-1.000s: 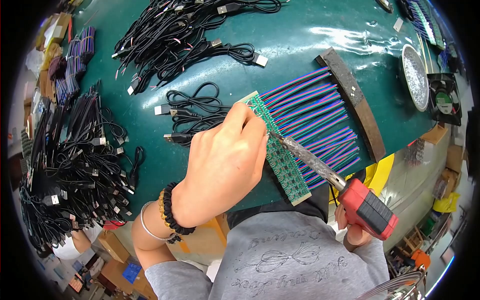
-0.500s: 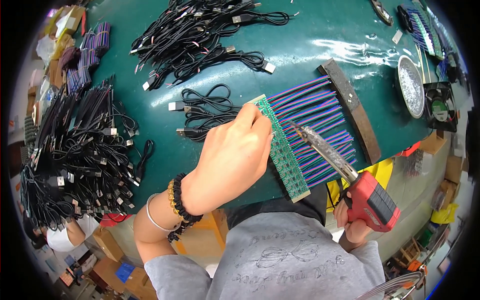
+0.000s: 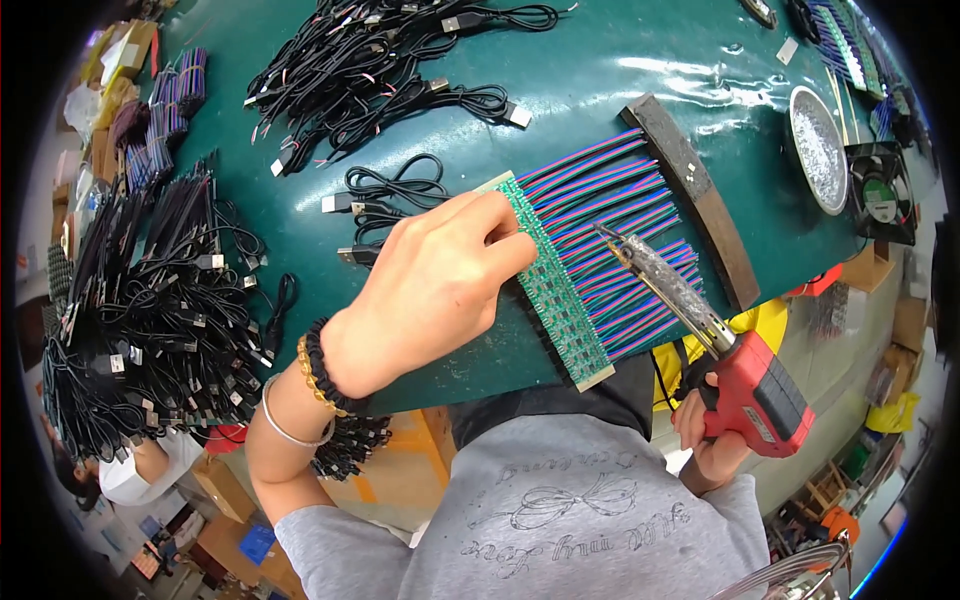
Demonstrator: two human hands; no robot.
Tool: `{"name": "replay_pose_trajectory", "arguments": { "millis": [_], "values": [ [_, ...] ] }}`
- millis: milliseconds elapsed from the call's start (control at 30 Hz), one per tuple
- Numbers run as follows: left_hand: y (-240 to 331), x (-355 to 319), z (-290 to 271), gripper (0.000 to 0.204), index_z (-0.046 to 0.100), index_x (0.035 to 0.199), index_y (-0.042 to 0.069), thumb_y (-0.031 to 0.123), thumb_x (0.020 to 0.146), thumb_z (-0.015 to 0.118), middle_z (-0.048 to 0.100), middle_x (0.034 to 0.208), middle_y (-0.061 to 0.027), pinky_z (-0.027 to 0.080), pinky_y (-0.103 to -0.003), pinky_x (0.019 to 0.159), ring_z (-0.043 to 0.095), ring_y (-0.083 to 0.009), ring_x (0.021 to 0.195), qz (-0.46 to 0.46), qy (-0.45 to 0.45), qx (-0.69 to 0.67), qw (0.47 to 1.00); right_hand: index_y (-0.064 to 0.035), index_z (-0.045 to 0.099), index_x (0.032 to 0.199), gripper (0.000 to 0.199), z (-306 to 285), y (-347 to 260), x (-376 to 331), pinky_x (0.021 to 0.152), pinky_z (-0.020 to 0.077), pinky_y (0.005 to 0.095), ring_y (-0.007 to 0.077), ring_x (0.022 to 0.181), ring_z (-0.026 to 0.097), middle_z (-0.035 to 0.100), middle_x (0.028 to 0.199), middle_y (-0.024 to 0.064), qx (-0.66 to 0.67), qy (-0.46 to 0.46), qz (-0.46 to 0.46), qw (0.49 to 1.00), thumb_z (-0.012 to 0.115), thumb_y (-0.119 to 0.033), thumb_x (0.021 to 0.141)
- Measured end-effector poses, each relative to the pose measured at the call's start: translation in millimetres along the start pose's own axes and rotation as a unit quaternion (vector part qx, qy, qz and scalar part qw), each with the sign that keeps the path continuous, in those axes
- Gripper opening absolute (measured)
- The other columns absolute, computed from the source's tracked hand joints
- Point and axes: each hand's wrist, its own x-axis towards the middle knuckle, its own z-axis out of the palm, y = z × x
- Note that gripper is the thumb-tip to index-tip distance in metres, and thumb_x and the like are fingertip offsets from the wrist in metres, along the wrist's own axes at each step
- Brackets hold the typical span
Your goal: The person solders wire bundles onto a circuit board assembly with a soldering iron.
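My left hand is closed over the left edge of a green circuit board panel, near its upper part. Its fingers curl into a pinch, and whatever lies between them is hidden. Rows of blue, red and black wires run from the panel's right side. Gripped by its handle in my right hand is a red and black soldering gun. The gun's tip is over the wires, to the right of my left fingers. Black USB cables lie just beyond my left hand, partly covered by it.
A dark bar lies across the wire ends. Piles of black USB cables cover the far table and the left side. At right stand a silvery bowl and a small black fan. Another person is at lower left.
My left hand has shifted left and slightly back from the panel's wire side. The soldering gun has moved a little right, its tip away from my fingers. The whole view has shifted slightly.
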Motion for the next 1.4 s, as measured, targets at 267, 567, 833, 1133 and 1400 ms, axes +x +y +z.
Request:
{"name": "replay_pose_trajectory", "arguments": {
  "millis": [267,567,833,1133,1400],
  "values": [
    [-6,12,-8,0.028,0.064,0.084,0.005,-0.006,0.058,0.062,0.058,0.082,-0.0062,0.048,-0.034,0.051,0.059,-0.0241,0.071,0.103,-0.091,0.034,0.990,0.0030,0.052,0.115,0.087,-12,9,-6,0.046,0.0393,0.0252,0.0106,0.042,0.045,0.044,0.051,-0.0030,0.031,-0.048,-0.029,0.998,0.045,-0.077,0.082],
    [-8,7,-7,0.029,0.063,0.087,0.004,-0.005,0.059,0.062,0.057,0.086,-0.0063,0.050,-0.034,0.054,0.059,-0.0237,0.073,0.126,-0.076,0.035,0.988,-0.0025,0.055,0.062,0.013,-25,29,-12,0.047,0.0392,0.0248,0.0142,0.049,0.051,0.054,0.060,0.0022,0.014,-0.087,-0.062,0.994,0.048,0.001,0.052],
    [-6,8,-6,0.028,0.062,0.088,0.004,-0.003,0.061,0.063,0.056,0.084,-0.0046,0.048,-0.033,0.052,0.056,-0.0212,0.071,0.143,-0.088,0.053,0.984,0.0018,0.050,0.093,0.023,-5,20,-20,0.053,0.0405,0.0219,0.0069,0.057,0.053,0.058,0.067,-0.0007,0.035,0.051,0.015,0.998,0.063,-0.007,0.076],
    [-7,10,-8,0.023,0.062,0.088,0.004,-0.001,0.066,0.064,0.055,0.084,-0.0036,0.048,-0.031,0.050,0.055,-0.0200,0.071,0.152,-0.093,0.062,0.982,-0.0030,0.058,0.082,0.027,-23,28,-21,0.054,0.0433,0.0264,0.0109,0.053,0.053,0.059,0.063,-0.0010,-0.076,0.000,-0.021,0.997,0.073,-0.023,0.074],
    [-6,10,-9,0.024,0.061,0.088,0.005,-0.001,0.065,0.064,0.055,0.084,-0.0035,0.048,-0.032,0.050,0.056,-0.0201,0.072,0.152,-0.094,0.067,0.982,-0.0052,0.057,0.061,0.005,-18,24,-8,0.046,0.0397,0.0280,0.0165,0.048,0.052,0.056,0.058,0.0021,0.001,-0.051,-0.085,0.995,0.052,-0.003,0.063]
  ]
}}
